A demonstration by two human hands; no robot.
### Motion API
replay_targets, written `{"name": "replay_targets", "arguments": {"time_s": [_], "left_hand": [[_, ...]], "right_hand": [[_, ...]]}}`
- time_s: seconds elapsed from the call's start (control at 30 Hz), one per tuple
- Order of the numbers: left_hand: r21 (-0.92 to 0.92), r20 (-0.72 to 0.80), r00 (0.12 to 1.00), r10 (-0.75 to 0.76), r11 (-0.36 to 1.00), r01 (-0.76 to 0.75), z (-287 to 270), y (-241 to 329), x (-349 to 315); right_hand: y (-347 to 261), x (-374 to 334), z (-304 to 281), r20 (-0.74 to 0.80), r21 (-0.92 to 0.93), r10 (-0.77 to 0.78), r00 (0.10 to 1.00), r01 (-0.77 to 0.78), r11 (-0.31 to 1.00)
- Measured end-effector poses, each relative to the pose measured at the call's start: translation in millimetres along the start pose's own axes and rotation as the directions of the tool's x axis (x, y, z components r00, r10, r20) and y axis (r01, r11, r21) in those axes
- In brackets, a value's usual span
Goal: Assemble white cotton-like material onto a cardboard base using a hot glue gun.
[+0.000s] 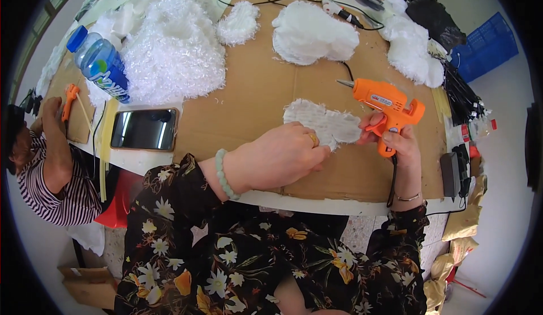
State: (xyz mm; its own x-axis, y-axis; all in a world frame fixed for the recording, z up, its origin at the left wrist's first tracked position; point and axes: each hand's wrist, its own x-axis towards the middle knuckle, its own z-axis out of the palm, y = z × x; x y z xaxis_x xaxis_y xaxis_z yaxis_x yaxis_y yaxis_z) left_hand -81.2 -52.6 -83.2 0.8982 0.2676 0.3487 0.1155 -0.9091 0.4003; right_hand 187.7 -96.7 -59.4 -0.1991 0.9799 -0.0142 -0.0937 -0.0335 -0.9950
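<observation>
Left hand (pixel 280 156) reaches in from the lower left, palm down, fingers curled together and pressing on the near edge of a flat white fuzzy piece (pixel 323 122) lying on the cardboard sheet (pixel 254 88). Right hand (pixel 396 142) just right of that piece, wrist bent up, fist clamped on the grip of an orange glue gun (pixel 383 104); nozzle points left, hovering above the piece's far right end, cord hanging down past the wrist. Beyond the piece on the cardboard: a thick white fluffy shape (pixel 314 32) and a smaller fuzzy one (pixel 238 23). Left of the cardboard: phone (pixel 144 128), and a clear plastic bottle with blue cap and label (pixel 102 63), lying tilted, contents look clear, level can't tell. Blue crate (pixel 486 46) far right, contents not visible.
</observation>
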Motion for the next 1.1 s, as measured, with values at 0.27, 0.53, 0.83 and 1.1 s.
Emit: {"name": "replay_targets", "arguments": {"time_s": [0.27,0.53,0.83,1.1], "left_hand": [[0.011,0.036,0.999,-0.026,1.000,0.026,-2.9,2.2,1.1],[0.118,-0.003,1.000,0.021,0.993,-0.020,1.1,4.5,1.4],[0.121,-0.001,0.999,0.037,0.992,-0.036,7.0,4.1,2.8],[0.172,-0.012,0.999,0.052,0.984,-0.049,8.8,2.6,3.5]], "right_hand": [[6.9,0.1,-4.5,0.049,-0.074,0.006,0.999,-0.002,0.997],[4.0,-2.7,0.5,0.112,-0.234,-0.002,0.994,0.028,0.972],[-3.4,-9.7,16.9,0.087,-0.625,0.089,0.992,-0.015,0.781],[1.8,-4.6,12.4,0.066,-0.618,0.093,0.993,-0.033,0.785]]}}
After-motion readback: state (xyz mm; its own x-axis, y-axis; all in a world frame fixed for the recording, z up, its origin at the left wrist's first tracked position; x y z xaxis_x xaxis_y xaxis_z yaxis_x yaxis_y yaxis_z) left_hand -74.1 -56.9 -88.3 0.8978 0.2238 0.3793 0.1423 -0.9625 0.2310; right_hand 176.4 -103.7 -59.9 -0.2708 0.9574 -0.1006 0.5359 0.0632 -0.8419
